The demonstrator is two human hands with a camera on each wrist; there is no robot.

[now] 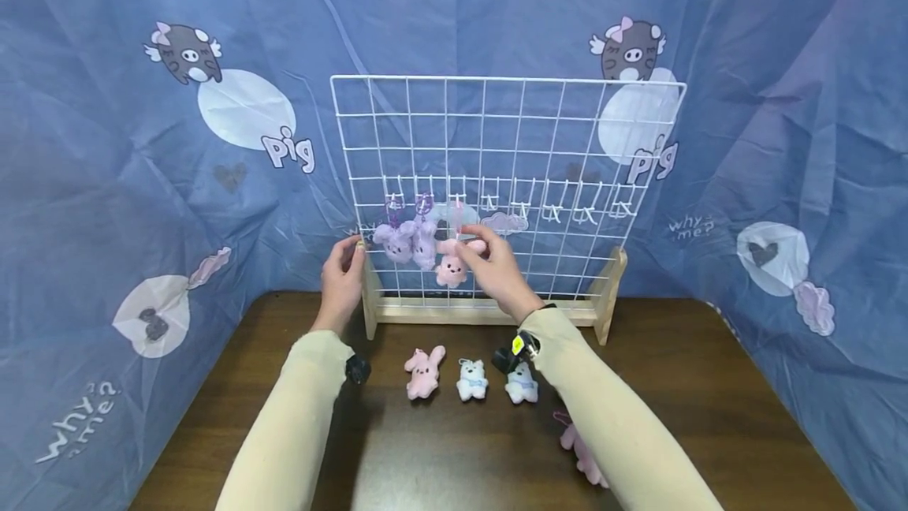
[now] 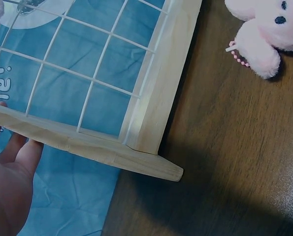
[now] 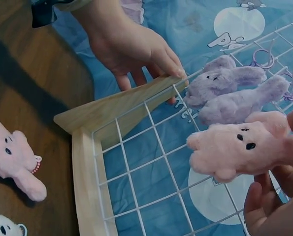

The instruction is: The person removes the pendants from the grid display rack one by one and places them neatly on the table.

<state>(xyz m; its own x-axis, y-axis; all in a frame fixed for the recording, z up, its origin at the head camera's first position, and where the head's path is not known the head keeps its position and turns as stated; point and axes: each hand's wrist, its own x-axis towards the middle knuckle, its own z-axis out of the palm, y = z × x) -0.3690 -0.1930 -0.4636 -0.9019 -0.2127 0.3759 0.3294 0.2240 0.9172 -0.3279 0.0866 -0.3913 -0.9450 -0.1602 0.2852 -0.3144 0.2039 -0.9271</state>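
Nearest the camera, two cream sleeves (image 1: pixel 280 440) reach forward, the right one partly covering a pink toy (image 1: pixel 582 456) on the table (image 1: pixel 426 464). The right hand (image 1: pixel 496 270) pinches a pink plush (image 1: pixel 451 271) between thumb and fingers, just below a hook (image 1: pixel 457 199) on the wire rack (image 1: pixel 521 80), beside two hanging purple toys (image 1: pixel 399 246); whether its loop is hooked, I cannot tell. The left hand (image 1: pixel 342 278) grips the rack's wooden end (image 1: pixel 370 306), thumb and fingers on opposite sides.
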